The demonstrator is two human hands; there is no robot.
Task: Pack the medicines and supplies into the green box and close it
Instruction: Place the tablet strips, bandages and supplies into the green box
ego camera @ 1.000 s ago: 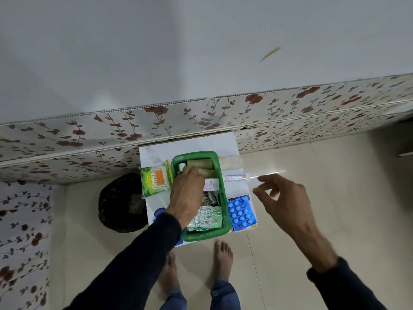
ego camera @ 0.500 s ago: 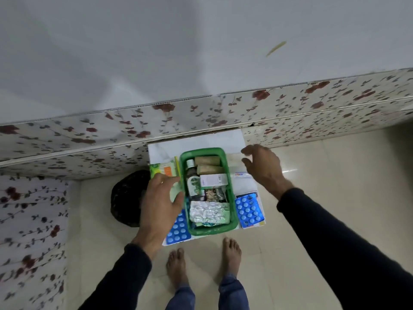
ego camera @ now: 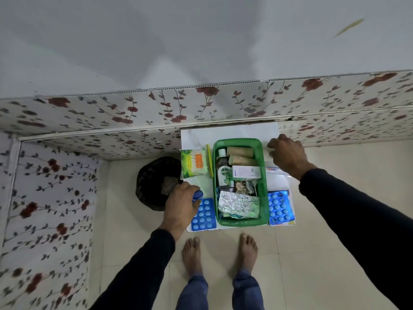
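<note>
The open green box (ego camera: 264, 198) stands in the middle of a small white table (ego camera: 228, 135). Inside it lie a Dettol bottle (ego camera: 224, 173), two tan rolls (ego camera: 241, 152), a white carton (ego camera: 245, 172) and a foil strip (ego camera: 238, 203). My left hand (ego camera: 181, 204) is at the table's left front, closed around a small blue container (ego camera: 198, 194). My right hand (ego camera: 287, 155) is to the right of the box's far end, fingers curled down over a white roll (ego camera: 271, 153) that is mostly hidden. Blue blister packs lie left (ego camera: 203, 214) and right (ego camera: 279, 206) of the box.
A green and orange cotton-bud pack (ego camera: 194, 163) and a yellow stick (ego camera: 209, 161) lie left of the box. A clear bag with a tube (ego camera: 276, 173) lies on the right. A black bin (ego camera: 154, 182) stands left of the table. Floral wall panels run behind; my bare feet (ego camera: 192, 253) are below.
My left hand came out of the box, moved left and toward me, and closed on the blue container. My right hand swung in from the right and curled over the white roll.
</note>
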